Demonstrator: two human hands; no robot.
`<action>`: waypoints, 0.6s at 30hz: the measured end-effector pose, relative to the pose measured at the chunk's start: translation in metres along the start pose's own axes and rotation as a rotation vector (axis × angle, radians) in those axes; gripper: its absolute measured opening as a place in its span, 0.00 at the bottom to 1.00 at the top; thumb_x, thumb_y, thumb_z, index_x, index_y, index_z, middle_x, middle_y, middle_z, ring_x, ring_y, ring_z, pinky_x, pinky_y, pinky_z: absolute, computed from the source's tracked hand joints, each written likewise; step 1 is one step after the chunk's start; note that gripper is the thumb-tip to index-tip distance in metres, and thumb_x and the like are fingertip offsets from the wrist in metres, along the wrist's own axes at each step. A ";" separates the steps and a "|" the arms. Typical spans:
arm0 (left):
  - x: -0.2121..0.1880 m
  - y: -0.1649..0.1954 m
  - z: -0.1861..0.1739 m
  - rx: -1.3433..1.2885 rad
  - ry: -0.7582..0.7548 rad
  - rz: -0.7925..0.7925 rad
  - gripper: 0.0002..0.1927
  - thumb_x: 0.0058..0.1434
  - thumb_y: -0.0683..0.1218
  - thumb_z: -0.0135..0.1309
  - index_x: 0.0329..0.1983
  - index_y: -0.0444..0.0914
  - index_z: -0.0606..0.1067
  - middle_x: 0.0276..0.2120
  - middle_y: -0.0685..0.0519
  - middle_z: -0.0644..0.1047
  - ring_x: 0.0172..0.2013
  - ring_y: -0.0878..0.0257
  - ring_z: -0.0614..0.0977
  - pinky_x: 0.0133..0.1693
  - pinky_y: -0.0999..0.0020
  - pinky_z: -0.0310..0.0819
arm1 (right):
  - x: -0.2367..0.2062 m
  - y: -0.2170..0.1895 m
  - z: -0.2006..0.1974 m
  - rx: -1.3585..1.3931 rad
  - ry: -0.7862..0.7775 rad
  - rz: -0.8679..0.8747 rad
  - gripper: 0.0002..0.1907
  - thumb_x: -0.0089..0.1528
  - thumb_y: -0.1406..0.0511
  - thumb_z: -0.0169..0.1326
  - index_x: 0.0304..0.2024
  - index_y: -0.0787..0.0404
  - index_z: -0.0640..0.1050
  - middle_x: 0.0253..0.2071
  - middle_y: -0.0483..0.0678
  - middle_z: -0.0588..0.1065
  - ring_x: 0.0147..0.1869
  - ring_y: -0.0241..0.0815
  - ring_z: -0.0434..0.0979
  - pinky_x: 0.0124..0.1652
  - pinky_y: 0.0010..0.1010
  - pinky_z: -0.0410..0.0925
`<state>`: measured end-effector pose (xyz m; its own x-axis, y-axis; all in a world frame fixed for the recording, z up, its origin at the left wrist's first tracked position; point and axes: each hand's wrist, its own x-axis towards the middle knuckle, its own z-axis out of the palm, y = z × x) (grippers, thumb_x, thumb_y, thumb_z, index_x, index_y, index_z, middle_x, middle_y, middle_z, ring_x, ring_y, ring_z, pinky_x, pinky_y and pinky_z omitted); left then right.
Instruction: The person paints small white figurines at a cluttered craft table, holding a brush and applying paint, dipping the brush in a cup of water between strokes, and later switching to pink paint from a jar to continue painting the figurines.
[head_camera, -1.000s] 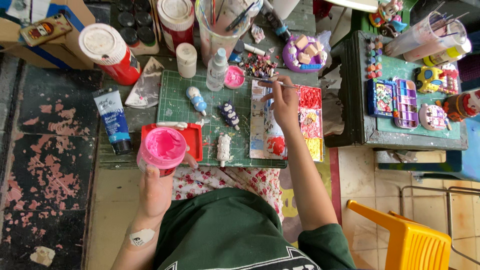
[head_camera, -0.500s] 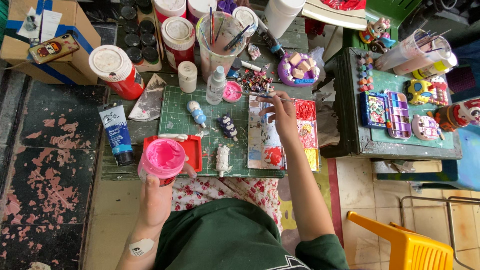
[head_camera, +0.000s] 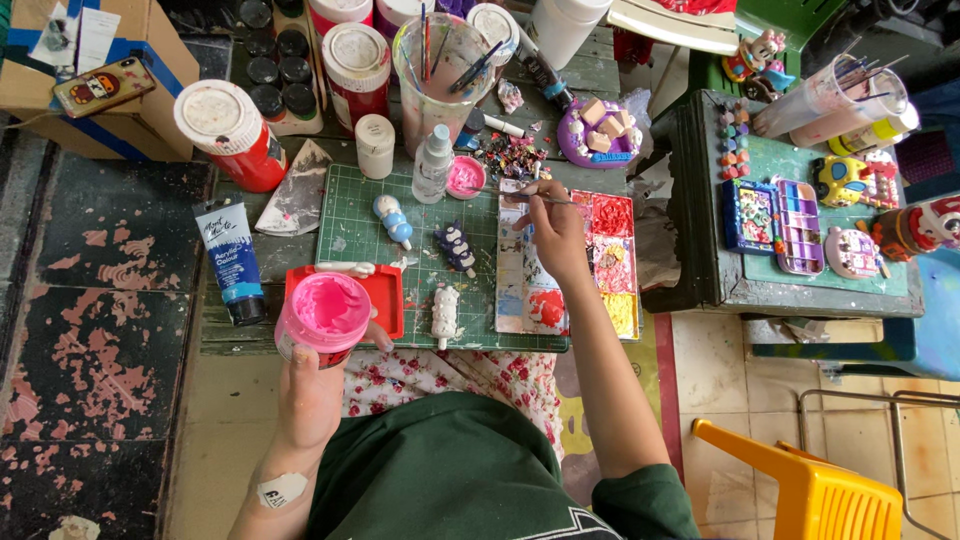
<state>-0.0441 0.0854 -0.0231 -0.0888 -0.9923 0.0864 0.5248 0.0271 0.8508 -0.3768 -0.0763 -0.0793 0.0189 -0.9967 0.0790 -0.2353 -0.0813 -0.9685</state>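
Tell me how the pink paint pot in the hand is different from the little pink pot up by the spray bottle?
The pink paint pot is bigger and gripped in the left hand; the little pink pot is smaller and sits on the table, untouched. Both are round, open and pink inside.

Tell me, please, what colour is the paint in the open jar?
Bright pink, clearest in the head view, in the jar the left hand holds.
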 end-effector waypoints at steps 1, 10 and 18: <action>0.000 0.000 0.000 0.000 -0.002 0.001 0.41 0.71 0.70 0.43 0.70 0.32 0.61 0.46 0.41 0.78 0.47 0.51 0.79 0.58 0.52 0.68 | 0.001 0.000 -0.001 0.010 0.001 0.013 0.08 0.75 0.65 0.41 0.53 0.61 0.69 0.49 0.51 0.82 0.37 0.31 0.78 0.28 0.18 0.62; 0.000 0.002 0.003 -0.013 0.023 0.021 0.41 0.68 0.70 0.46 0.69 0.33 0.61 0.58 0.46 0.72 0.44 0.51 0.79 0.54 0.49 0.70 | 0.003 -0.004 -0.008 0.165 0.131 0.130 0.08 0.74 0.63 0.40 0.49 0.61 0.68 0.45 0.51 0.83 0.32 0.33 0.81 0.24 0.18 0.62; -0.003 -0.007 -0.004 -0.026 0.003 -0.018 0.41 0.70 0.71 0.44 0.68 0.33 0.62 0.48 0.41 0.77 0.48 0.51 0.79 0.57 0.52 0.67 | 0.009 0.000 0.006 -0.065 0.127 -0.060 0.08 0.75 0.65 0.41 0.50 0.62 0.68 0.44 0.50 0.83 0.33 0.31 0.80 0.26 0.19 0.64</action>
<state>-0.0438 0.0872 -0.0310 -0.0963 -0.9929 0.0696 0.5449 0.0059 0.8385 -0.3712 -0.0852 -0.0798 -0.0877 -0.9816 0.1693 -0.2998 -0.1361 -0.9443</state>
